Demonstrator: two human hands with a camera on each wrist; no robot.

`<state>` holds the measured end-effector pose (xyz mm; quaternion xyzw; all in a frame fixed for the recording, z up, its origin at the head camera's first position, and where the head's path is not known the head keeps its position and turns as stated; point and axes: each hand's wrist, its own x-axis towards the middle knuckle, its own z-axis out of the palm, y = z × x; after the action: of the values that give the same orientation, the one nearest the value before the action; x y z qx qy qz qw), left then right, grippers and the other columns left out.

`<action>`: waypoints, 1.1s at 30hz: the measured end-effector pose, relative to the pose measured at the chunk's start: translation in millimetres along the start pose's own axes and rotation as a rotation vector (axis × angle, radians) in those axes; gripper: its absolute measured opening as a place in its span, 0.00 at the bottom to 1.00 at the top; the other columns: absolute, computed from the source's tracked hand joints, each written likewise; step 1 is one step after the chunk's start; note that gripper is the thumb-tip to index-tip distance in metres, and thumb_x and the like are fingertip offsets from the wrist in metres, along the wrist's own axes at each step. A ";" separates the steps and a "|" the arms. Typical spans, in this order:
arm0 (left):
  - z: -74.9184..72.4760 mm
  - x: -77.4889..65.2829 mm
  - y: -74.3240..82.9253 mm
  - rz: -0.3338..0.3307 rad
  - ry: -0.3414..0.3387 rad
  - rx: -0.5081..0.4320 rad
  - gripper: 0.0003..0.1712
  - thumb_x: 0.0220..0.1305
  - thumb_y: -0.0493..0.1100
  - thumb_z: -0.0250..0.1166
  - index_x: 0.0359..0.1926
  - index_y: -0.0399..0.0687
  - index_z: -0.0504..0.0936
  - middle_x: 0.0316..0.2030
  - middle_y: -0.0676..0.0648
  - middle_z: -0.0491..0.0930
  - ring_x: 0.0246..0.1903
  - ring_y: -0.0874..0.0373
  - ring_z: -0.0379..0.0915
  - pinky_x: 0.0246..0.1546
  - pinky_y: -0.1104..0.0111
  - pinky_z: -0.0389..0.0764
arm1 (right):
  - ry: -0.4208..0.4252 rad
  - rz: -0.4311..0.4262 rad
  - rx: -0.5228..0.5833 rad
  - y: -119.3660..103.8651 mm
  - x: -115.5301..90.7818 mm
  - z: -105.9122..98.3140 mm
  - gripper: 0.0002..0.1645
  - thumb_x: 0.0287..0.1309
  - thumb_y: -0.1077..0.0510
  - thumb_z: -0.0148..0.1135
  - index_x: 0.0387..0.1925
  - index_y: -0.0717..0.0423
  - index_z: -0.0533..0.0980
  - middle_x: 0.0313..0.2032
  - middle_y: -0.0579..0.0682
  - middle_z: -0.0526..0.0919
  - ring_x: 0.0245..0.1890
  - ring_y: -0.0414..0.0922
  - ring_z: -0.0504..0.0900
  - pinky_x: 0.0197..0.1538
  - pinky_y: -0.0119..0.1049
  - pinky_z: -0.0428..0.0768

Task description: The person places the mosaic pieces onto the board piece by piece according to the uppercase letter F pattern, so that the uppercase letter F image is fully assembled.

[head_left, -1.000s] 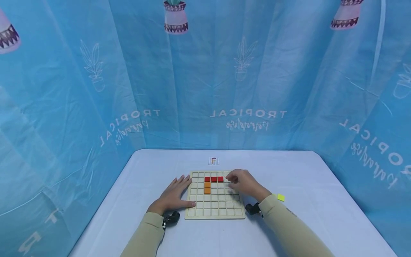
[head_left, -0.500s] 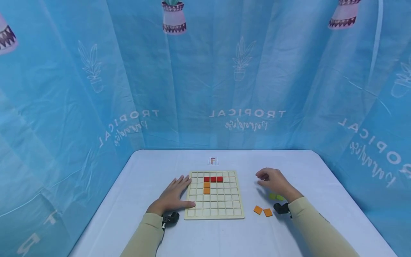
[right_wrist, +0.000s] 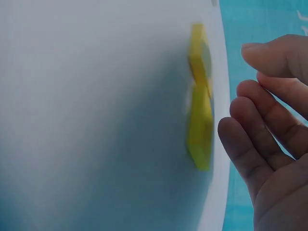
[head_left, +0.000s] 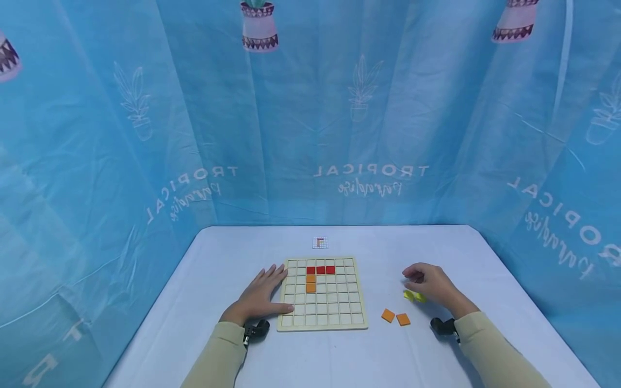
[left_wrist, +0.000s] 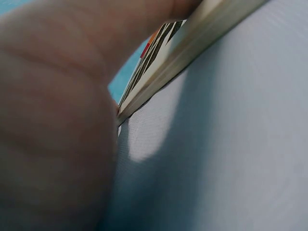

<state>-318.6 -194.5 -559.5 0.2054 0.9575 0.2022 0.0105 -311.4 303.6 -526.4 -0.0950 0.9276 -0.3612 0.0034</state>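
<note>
My left hand rests on the left edge of a pale wooden grid board, fingers spread and thumb over its near left part. In the left wrist view the palm fills the left side, beside the board's edge. A row of red square tiles lies in the grid, with orange tiles below its left end. To the board's right, my right hand hovers by two yellow tiles, its fingers loosely curved around nothing. The right wrist view shows thumb and fingertips apart from the yellow tiles.
Two loose orange tiles lie on the white table between the board and my right forearm. Behind the board is a small pattern card. A blue printed curtain encloses the table's back and sides.
My right hand has left the board's right side and moved right to the yellow tiles, uncovering the loose orange ones. My left hand stays on the board.
</note>
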 end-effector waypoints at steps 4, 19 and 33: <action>0.3 -0.2 -0.4 0.001 -0.007 0.009 0.69 0.50 0.86 0.63 0.82 0.51 0.62 0.82 0.51 0.54 0.81 0.51 0.40 0.78 0.51 0.45 | -0.002 -0.048 -0.008 -2.4 -9.0 6.4 0.17 0.58 0.63 0.79 0.49 0.58 0.85 0.43 0.47 0.85 0.42 0.46 0.82 0.49 0.45 0.85; -2.6 2.2 -1.4 -0.010 -0.018 0.016 0.70 0.50 0.86 0.63 0.83 0.50 0.60 0.82 0.50 0.53 0.81 0.50 0.39 0.79 0.51 0.44 | -0.184 -0.181 -0.030 -38.2 -35.0 21.2 0.16 0.57 0.58 0.81 0.46 0.53 0.85 0.42 0.41 0.84 0.41 0.44 0.81 0.46 0.40 0.85; 0.9 1.9 -2.3 -0.014 -0.024 0.013 0.70 0.49 0.88 0.62 0.83 0.52 0.60 0.82 0.52 0.52 0.81 0.52 0.37 0.79 0.52 0.43 | -0.278 -0.197 -0.113 -43.9 -40.0 39.8 0.19 0.52 0.54 0.85 0.45 0.46 0.87 0.39 0.37 0.79 0.37 0.38 0.79 0.43 0.34 0.84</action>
<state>-321.1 -195.3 -561.2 0.2012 0.9600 0.1932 0.0221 -261.5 252.5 -529.0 -0.2344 0.9234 -0.2903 0.0908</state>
